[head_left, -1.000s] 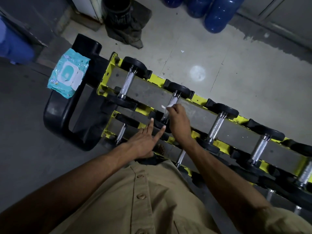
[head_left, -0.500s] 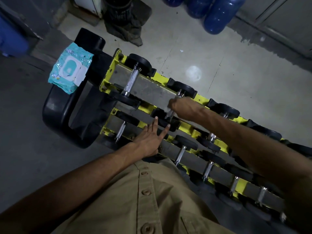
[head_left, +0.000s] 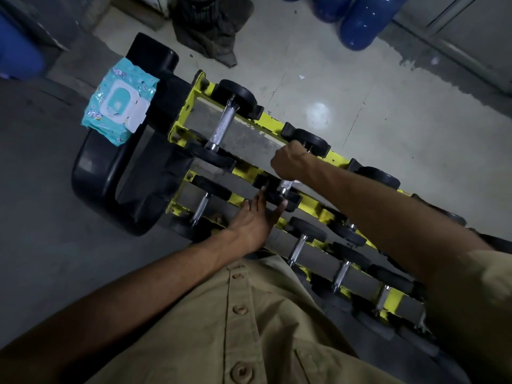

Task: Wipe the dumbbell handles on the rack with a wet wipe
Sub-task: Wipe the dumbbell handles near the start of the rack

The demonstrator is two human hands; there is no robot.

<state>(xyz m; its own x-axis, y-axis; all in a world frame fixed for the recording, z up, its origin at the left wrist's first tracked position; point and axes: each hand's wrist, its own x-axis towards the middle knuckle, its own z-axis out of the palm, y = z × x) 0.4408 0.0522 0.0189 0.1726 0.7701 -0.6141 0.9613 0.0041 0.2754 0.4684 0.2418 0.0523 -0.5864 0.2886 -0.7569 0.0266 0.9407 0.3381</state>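
Curling right hand (head_left: 288, 160) round the handle of the second dumbbell (head_left: 313, 144) on the top tier of the yellow rack (head_left: 339, 159); pressing left hand (head_left: 252, 223), fingers spread, against that dumbbell's near plate. Judging the dumbbell heavy and rigid, its knurled bar grippy, so wiping in place rather than lifting, the soft, limp wet wipe wrapped round the bar. Glimpsing only a pale sliver (head_left: 295, 181) below the fist, possibly the wet wipe; losing the farther dumbbells behind the right arm.

Chrome dumbbell handles (head_left: 223, 124) across yellow rack (head_left: 273, 121)
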